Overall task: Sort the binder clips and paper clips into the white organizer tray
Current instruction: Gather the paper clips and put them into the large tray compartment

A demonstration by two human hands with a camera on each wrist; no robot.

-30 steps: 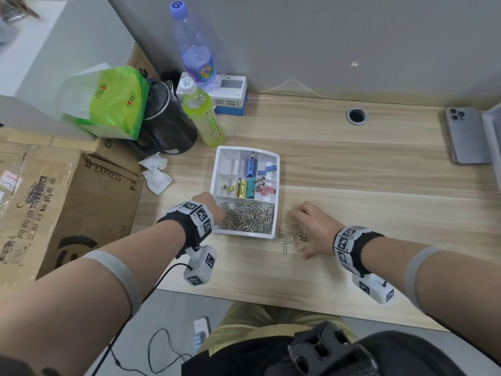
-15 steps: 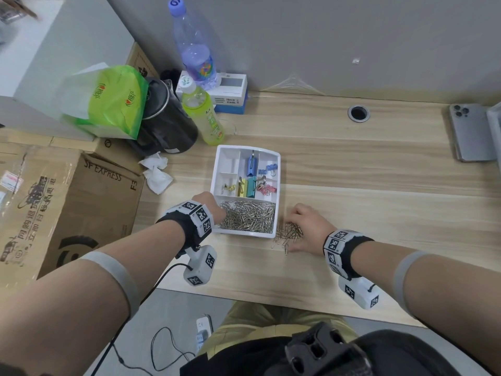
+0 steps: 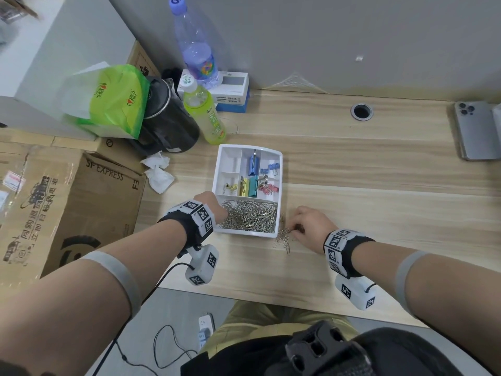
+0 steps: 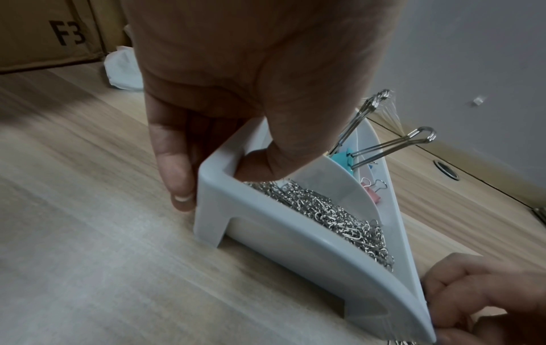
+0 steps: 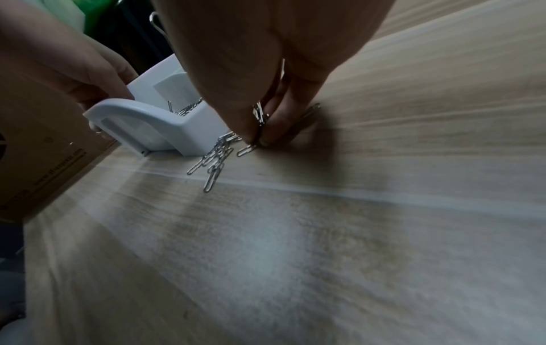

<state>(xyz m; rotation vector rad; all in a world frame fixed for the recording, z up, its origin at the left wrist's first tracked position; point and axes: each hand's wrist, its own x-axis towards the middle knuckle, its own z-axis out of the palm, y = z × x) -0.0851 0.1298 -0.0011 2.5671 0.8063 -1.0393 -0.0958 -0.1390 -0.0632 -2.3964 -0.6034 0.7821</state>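
— My right-hand fingertips (image 5: 266, 137) are pinched together on a few loose paper clips (image 5: 217, 156) lying on the desk (image 3: 352, 213), just beside the near right corner of the white organizer tray (image 3: 280, 169).

— And your left hand (image 3: 210, 203)?

— It grips the tray's near left corner, thumb inside the rim, fingers down the outer wall.

— Where do the sorted things sit?

— A heap of paper clips (image 3: 250, 217) fills the long near compartment; the binder clips (image 3: 250, 183) stand in the smaller compartments behind it.
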